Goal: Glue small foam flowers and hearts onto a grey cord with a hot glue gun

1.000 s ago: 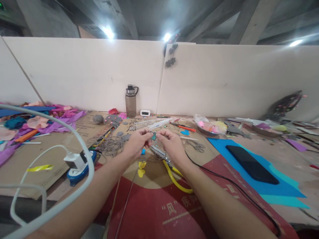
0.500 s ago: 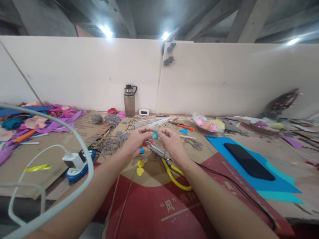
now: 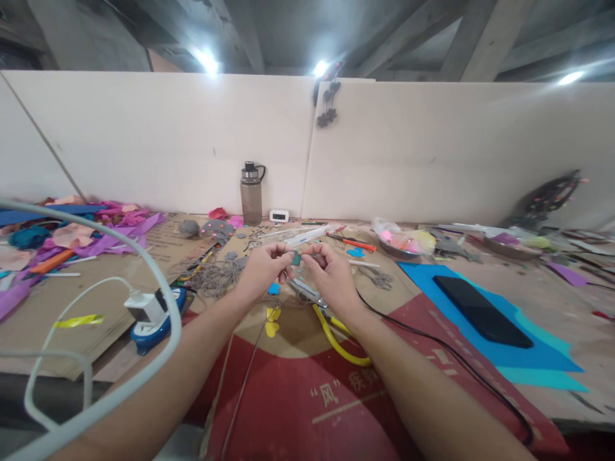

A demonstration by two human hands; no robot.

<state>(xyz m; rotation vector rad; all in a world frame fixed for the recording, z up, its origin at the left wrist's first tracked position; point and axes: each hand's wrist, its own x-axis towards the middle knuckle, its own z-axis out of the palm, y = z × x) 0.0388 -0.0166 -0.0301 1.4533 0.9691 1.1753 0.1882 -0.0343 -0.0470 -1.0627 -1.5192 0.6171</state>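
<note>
Between both hands, above the cardboard, is a small teal cut-out piece (image 3: 296,258); its exact shape is too small to tell. My left hand (image 3: 266,269) pinches its left side between thumb and fingertips. From the other side, the thumb and forefinger of my right hand (image 3: 331,272) grip it too. Under the hands lie grey-bladed pliers or cutters with yellow handles (image 3: 336,339), partly covered by my right hand. A blue cut-out (image 3: 273,289) and yellow cut-out pieces (image 3: 272,322) rest on the cardboard just below my left hand.
Tangled grey cord (image 3: 216,278) lies left of the hands. A bottle (image 3: 250,198) and small white clock (image 3: 278,216) stand by the wall. At right, a black phone (image 3: 483,310) rests on blue sheets (image 3: 423,282). A power strip (image 3: 156,330) and thick pale cable (image 3: 166,282) are at left.
Both hands stay close together on the teal piece, which has turned and looks darker now. My fingers have shifted slightly around it, the right ones more curled. The view has moved very slightly.
</note>
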